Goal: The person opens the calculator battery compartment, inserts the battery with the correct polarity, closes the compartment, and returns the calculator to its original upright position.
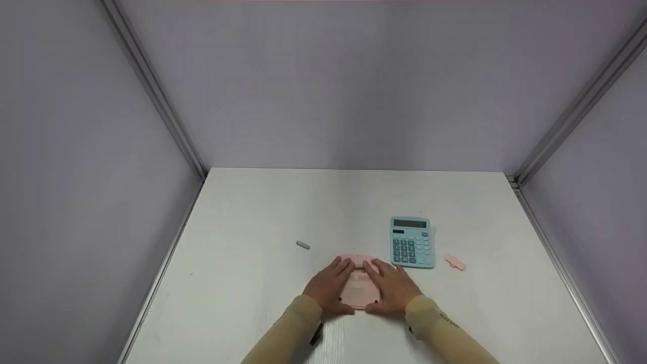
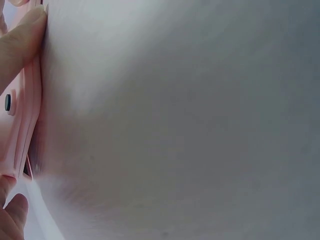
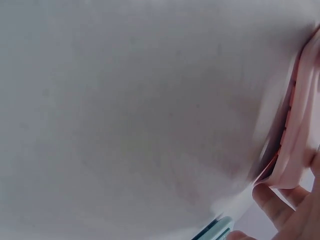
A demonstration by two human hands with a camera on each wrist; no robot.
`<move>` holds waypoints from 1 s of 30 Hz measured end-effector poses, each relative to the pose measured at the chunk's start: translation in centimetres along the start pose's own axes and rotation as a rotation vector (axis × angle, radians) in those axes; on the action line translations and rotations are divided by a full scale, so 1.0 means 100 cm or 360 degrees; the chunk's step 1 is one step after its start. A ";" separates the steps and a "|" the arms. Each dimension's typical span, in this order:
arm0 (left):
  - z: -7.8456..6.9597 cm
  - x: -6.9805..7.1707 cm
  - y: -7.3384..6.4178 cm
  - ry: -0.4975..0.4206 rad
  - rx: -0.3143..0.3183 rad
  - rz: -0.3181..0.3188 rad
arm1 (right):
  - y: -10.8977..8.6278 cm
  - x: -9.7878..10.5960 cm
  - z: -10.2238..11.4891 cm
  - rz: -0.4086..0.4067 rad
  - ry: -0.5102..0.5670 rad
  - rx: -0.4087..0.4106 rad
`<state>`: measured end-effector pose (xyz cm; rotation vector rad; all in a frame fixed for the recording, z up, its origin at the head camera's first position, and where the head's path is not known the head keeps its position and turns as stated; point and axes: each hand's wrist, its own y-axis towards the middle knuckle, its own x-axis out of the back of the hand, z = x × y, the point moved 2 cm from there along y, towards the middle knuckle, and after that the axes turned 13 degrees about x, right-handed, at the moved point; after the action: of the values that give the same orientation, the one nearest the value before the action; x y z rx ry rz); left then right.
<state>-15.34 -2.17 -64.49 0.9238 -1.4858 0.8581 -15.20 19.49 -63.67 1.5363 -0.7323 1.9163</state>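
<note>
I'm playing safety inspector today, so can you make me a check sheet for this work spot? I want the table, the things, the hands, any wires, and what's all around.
Surface: white table, with a few tiny specks.
Job's things: pink calculator, back side up.
Clutter: blue calculator face up to the right; pink piece farther right; grey stick up and to the left, too small to name surely.
Grips: left grip and right grip hold the pink calculator from its two sides.
Cables: nothing seen.
Surroundings: grey walls left, right and behind, with metal rails at the corners.
</note>
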 end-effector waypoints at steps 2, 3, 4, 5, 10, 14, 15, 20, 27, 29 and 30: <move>-0.001 0.000 0.000 0.0018 0.0001 -0.0003 | 0.000 0.000 -0.001 -0.0001 -0.0011 0.0007; -0.001 0.001 0.000 0.0028 0.0001 -0.0002 | 0.000 -0.001 -0.001 0.0001 -0.0019 0.0010; -0.001 0.001 0.000 0.0038 -0.0002 -0.0002 | 0.000 -0.001 -0.001 0.0007 -0.0025 0.0010; -0.001 0.001 0.000 0.0042 -0.0006 -0.0004 | 0.000 0.000 -0.001 0.0013 -0.0016 0.0009; 0.000 0.002 -0.001 0.0036 -0.0015 -0.0019 | 0.000 0.003 0.001 0.0042 0.0018 0.0016; 0.001 0.001 -0.001 0.0014 0.0006 -0.0003 | 0.002 0.005 0.002 0.0053 -0.0017 0.0045; 0.001 0.001 -0.001 0.0009 0.0011 0.0001 | 0.002 0.005 0.003 0.0057 -0.0027 0.0050; 0.004 0.000 -0.001 0.0005 0.0023 -0.0002 | 0.003 0.005 0.006 0.0080 -0.0015 0.0063; 0.004 0.002 0.000 -0.0002 0.0014 0.0005 | 0.006 0.007 0.008 0.0103 -0.0016 0.0065; 0.003 0.002 0.000 -0.0010 0.0003 0.0011 | 0.007 0.006 0.008 0.0116 -0.0060 0.0071; 0.003 0.001 0.000 -0.0014 -0.0001 0.0012 | 0.007 0.005 0.008 0.0122 -0.0077 0.0073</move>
<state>-15.48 -2.46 -64.38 0.9231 -1.4981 0.8600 -15.31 18.47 -63.07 1.6091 -0.7833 1.9702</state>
